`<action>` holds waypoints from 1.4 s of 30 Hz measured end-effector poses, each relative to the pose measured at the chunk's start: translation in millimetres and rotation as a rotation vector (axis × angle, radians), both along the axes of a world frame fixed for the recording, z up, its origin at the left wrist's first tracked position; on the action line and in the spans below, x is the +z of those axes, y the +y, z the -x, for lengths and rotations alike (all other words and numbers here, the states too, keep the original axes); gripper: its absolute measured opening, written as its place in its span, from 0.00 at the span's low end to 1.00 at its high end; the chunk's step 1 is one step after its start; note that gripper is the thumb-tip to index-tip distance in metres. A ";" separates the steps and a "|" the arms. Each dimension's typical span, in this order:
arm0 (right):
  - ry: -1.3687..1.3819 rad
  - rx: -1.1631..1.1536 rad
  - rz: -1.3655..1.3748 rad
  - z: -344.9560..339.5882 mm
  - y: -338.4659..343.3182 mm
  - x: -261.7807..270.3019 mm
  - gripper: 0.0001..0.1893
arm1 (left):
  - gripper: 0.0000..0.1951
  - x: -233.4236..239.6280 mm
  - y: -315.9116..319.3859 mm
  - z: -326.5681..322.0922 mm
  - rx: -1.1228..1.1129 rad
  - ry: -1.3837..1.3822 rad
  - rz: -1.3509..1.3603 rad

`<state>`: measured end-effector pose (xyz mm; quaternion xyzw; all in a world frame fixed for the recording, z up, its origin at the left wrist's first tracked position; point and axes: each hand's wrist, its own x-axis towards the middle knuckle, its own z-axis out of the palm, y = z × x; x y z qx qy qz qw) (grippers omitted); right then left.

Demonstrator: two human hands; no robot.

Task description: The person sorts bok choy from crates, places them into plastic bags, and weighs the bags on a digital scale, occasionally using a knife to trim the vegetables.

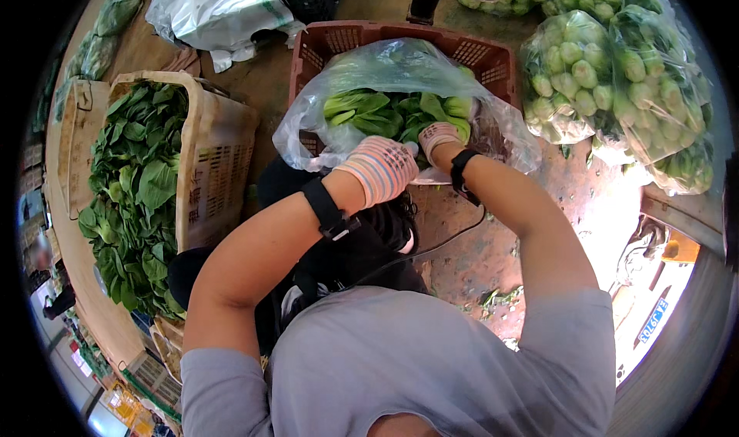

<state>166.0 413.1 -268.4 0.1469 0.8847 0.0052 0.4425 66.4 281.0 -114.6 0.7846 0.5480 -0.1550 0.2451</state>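
Note:
A clear plastic bag lines a red-brown plastic crate, its mouth spread toward me. Several heads of bok choy lie inside, with green leaves and pale stems showing. My left hand, in a striped knit glove, is curled at the near edge of the bag's mouth; its fingertips are mostly hidden. Just right of it, my right hand, gloved alike, reaches into the mouth against the bok choy. Its fingers point away from me, so its grip is hidden.
To the left, a tilted pale plastic crate is heaped with loose leafy greens. Filled clear bags of bok choy stand at right. White plastic sheeting lies at the back. A black cable hangs near my right wrist; leaf scraps litter the floor.

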 end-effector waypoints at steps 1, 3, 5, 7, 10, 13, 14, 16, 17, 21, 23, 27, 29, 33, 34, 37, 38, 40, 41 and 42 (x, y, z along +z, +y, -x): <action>-0.016 0.015 0.013 2.7 1.5 6.5 0.09 | 0.11 7.2 0.6 1.7 0.026 -0.013 0.077; -0.048 0.044 0.041 6.9 3.3 23.6 0.10 | 0.11 20.0 -0.7 3.7 0.078 -0.040 0.233; -0.130 -0.022 0.097 2.0 8.1 15.6 0.14 | 0.10 10.8 -16.8 16.5 0.191 -0.127 0.063; -0.192 -0.260 0.142 -9.3 24.2 17.0 0.17 | 0.12 55.4 -14.0 33.8 0.317 -0.105 -0.024; 0.008 -0.426 0.364 -47.3 59.7 26.9 0.17 | 0.25 85.0 -45.8 53.9 0.584 0.096 -0.783; 0.316 -0.596 0.339 -50.5 87.0 6.5 0.26 | 0.31 90.4 -65.6 72.4 0.785 0.468 -0.923; 0.391 -0.689 0.393 -36.3 79.9 35.5 0.32 | 0.30 79.6 -76.9 80.3 0.943 0.377 -0.828; 0.306 -0.658 0.362 -12.9 57.3 38.9 0.31 | 0.28 53.1 -86.8 97.5 1.270 -0.048 -0.613; 0.261 -0.640 0.347 -7.3 53.2 36.6 0.31 | 0.26 39.8 -91.5 110.2 1.351 -0.406 -0.467; 0.150 -0.252 0.203 21.8 24.5 -15.2 0.29 | 0.16 22.9 -108.5 144.4 1.371 -1.701 -0.140; 0.111 -0.191 0.231 33.0 29.2 -3.2 0.26 | 0.14 41.3 -98.8 155.1 1.225 -2.327 -0.164; 0.166 -0.226 0.552 27.4 68.5 55.2 0.24 | 0.12 86.4 -60.8 124.3 1.553 -2.196 -0.523; 0.236 -0.423 0.501 15.7 109.6 55.9 0.24 | 0.18 74.9 -66.8 128.8 1.380 -2.171 -0.375; 0.438 -0.784 -0.052 -3.8 172.1 23.5 0.24 | 0.26 91.4 -73.6 122.1 1.342 -2.007 -0.108; 0.499 -0.845 -0.167 -6.0 174.0 12.1 0.25 | 0.27 96.1 -77.6 125.2 1.311 -1.934 -0.067; 0.647 -0.879 -0.317 8.4 151.6 -4.2 0.25 | 0.30 101.8 -87.2 136.6 1.258 -1.785 0.022; 0.587 -0.873 -0.288 13.7 139.0 7.9 0.25 | 0.30 98.8 -90.1 136.4 1.252 -1.768 -0.015; 0.514 -0.822 -0.240 31.5 102.9 49.8 0.26 | 0.31 90.7 -95.1 139.3 1.125 -1.716 -0.101; 0.518 -0.773 -0.224 38.4 94.0 47.5 0.26 | 0.31 92.8 -91.9 136.5 1.148 -1.710 -0.108; 0.517 -0.723 -0.219 45.5 83.2 43.6 0.26 | 0.31 96.1 -87.1 129.3 1.174 -1.706 -0.118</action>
